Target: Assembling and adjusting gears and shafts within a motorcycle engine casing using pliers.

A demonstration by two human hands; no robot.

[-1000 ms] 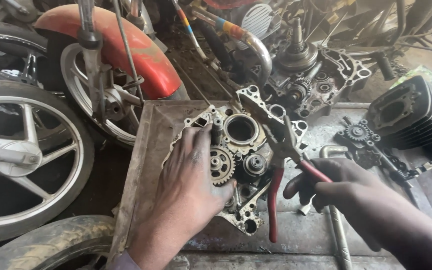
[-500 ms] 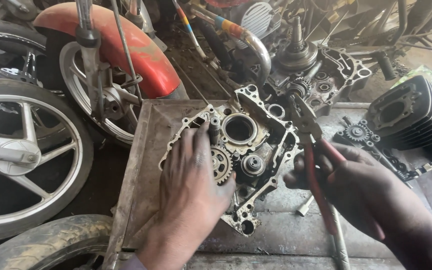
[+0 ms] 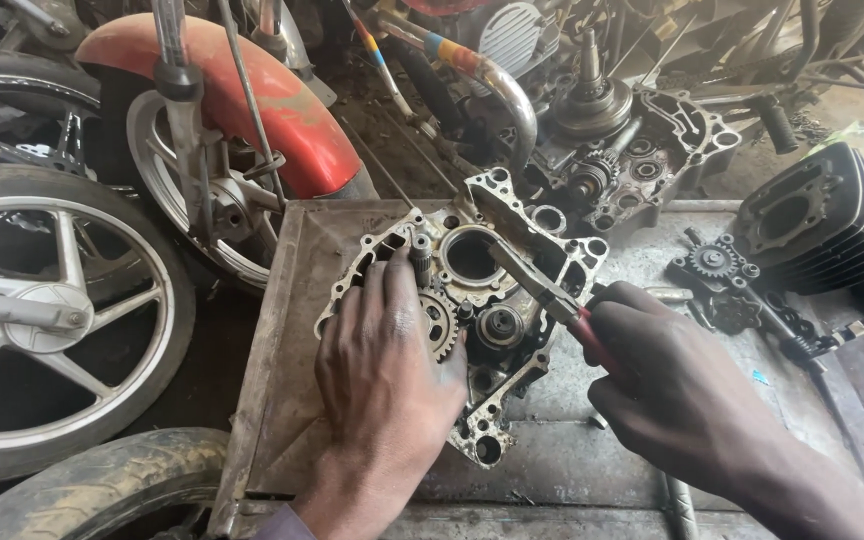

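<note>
Two hands: left hand [image 3: 387, 370] flat, fingers together, on crankcase [image 3: 512, 300] (greasy); right hand [image 3: 667, 385] gripping pliers [image 3: 542, 290].

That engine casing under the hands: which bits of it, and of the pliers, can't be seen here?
Head view only:
- Engine casing: its lower-left part lies under the left hand.
- Pliers: the red handles sit inside the right hand; what the tips touch is too small to tell.
- Right forearm: cut off by the bottom-right edge.
</note>
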